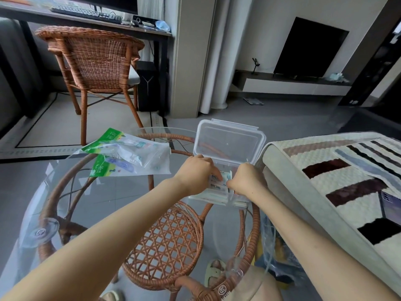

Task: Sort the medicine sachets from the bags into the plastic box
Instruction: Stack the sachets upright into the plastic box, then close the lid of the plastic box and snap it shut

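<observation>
A round glass tabletop (97,203) on a rattan frame (165,244) carries the clear plastic box (239,202), which sits at the table's right edge with its lid (227,141) swung up and standing open behind it. The medicine sachets (214,187) lie inside the box, white printed packets stacked flat.

Both hands meet over the box. The left hand (196,170) reaches in from the box's left side, fingers bent downward and the forefinger tip laid on the top sachet. The thumb is hidden, so I cannot tell whether this hand grasps the stack or only presses it. The right hand (245,180) comes in from the box's right side, fingers curled tight, their tips pinching the right edge of the sachets.

Left of the box, on the same glass, two clear bags with green print (130,156) lie flat, one overlapping the other. Below the box, seen through the glass, a slipper (213,272) rests on the floor. A crumpled clear bag (277,253) sits lower right of the box, off the table.

Just right of the box is a cushioned seat under a cream woven cover with dark stripes (347,174). Beyond the box stretches a grey tiled floor (271,118). Far behind it, a dark television (308,48) stands on a low shelf (293,85). Far left of the box, a rattan chair (95,59) faces a desk (86,20) with a keyboard (86,13).
</observation>
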The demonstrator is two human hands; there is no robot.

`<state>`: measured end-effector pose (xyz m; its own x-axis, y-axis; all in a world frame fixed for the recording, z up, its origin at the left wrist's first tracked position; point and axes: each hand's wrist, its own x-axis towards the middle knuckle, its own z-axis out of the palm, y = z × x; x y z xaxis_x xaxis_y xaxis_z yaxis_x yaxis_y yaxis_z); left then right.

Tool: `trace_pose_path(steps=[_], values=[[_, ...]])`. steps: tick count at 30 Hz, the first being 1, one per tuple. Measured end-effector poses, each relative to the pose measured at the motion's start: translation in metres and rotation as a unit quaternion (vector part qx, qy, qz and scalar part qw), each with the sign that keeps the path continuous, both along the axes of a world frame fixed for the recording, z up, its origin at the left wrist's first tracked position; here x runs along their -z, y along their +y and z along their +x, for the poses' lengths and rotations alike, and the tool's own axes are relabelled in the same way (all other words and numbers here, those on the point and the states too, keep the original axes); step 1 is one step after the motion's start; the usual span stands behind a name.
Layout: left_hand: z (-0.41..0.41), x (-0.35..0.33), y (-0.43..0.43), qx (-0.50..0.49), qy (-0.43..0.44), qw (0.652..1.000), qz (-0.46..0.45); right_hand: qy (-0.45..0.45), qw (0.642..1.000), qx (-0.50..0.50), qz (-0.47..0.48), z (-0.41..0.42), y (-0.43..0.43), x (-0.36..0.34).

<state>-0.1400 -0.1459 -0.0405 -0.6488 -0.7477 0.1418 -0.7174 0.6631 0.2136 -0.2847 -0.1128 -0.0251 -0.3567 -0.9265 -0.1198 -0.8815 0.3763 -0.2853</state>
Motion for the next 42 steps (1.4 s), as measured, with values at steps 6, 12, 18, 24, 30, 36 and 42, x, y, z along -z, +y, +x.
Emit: trace_pose_path(steps=[6,12,18,24,30,36,42], values=[[-0.001,-0.002,0.000,0.000,-0.004,1.000,-0.001,-0.036,0.988,-0.062,0.136,-0.005,-0.002,-0.029],[-0.001,-0.002,0.002,0.000,-0.007,1.000,-0.006,0.045,0.990,-0.054,0.118,-0.004,-0.010,-0.018],[0.000,-0.003,0.001,0.002,-0.011,1.000,-0.008,0.086,0.990,-0.058,0.094,-0.004,-0.014,-0.009],[0.005,-0.005,0.001,-0.007,0.049,0.999,-0.004,0.044,0.993,-0.093,0.058,-0.009,-0.006,-0.010],[0.036,-0.016,-0.001,-0.150,0.288,0.946,-0.019,0.021,0.962,-0.029,-0.272,-0.027,0.027,-0.046],[0.036,-0.042,-0.018,-0.187,0.389,0.898,0.084,0.044,0.950,-0.038,-0.307,-0.048,0.012,-0.058],[0.026,-0.055,-0.015,-0.117,0.330,0.931,0.104,0.029,0.948,-0.120,-0.293,-0.051,0.016,-0.046]])
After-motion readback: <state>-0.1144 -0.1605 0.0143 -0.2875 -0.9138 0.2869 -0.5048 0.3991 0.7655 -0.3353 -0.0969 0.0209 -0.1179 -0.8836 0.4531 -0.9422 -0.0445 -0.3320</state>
